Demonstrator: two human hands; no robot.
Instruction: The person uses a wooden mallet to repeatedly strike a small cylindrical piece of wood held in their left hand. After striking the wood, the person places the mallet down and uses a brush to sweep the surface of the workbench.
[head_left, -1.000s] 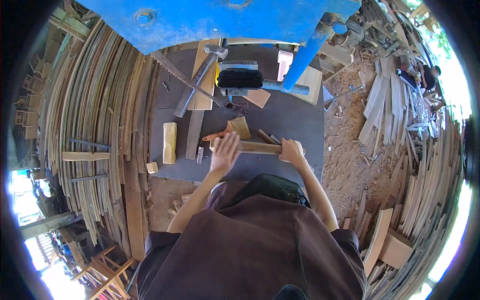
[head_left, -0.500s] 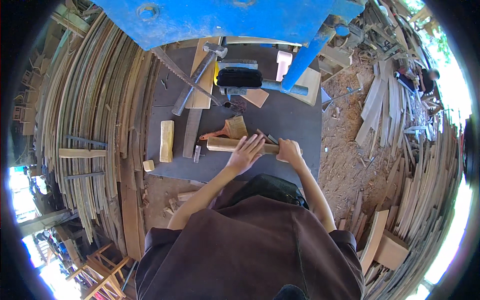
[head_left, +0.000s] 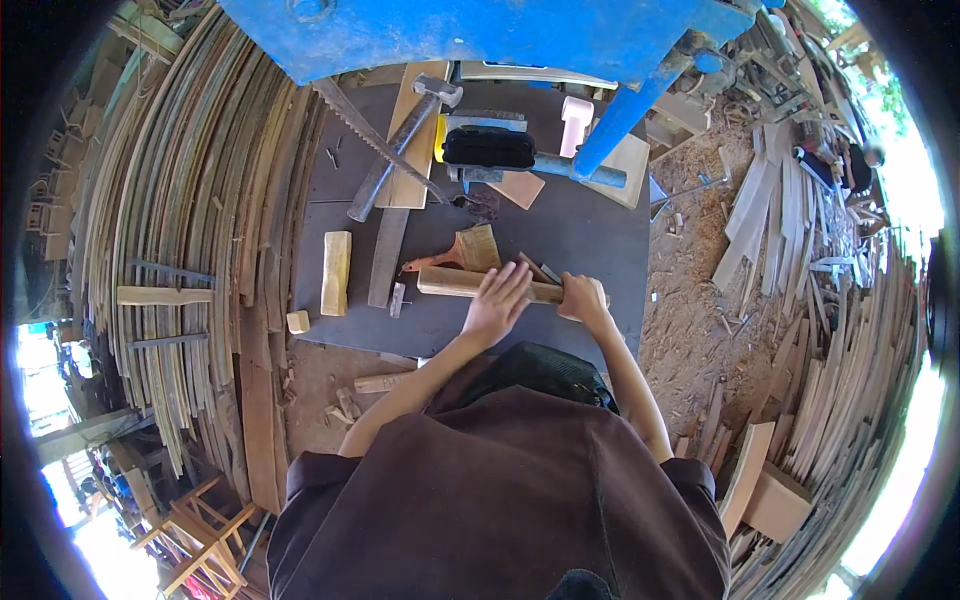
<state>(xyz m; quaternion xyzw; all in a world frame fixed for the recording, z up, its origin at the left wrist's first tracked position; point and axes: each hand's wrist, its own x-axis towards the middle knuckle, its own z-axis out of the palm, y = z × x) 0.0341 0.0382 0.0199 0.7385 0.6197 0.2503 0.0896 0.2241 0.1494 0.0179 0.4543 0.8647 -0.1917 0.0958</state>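
A long wooden block (head_left: 448, 282) lies crosswise near the front edge of the dark worktable. Flat on its middle rests my left hand (head_left: 498, 303), fingers stretched out along its top. My right hand (head_left: 584, 297) is closed round the block's right end, hiding that end. Just behind the block lies a paintbrush (head_left: 478, 247) with an orange-brown handle. Thin, narrow pieces (head_left: 540, 268) stick out behind the block between my hands; I cannot make out their kind.
A hammer (head_left: 405, 145) and a saw blade (head_left: 370, 135) lie over boards at the back left. A pale block (head_left: 337, 273) is at left. Blue machine metalwork (head_left: 480, 35) overhangs the table's far side. Stacked planks (head_left: 190, 220) stand left; a person (head_left: 858, 165) is far right.
The whole view has shifted slightly, the table appearing a little higher and to the right. Both hands keep nearly the same places on the block.
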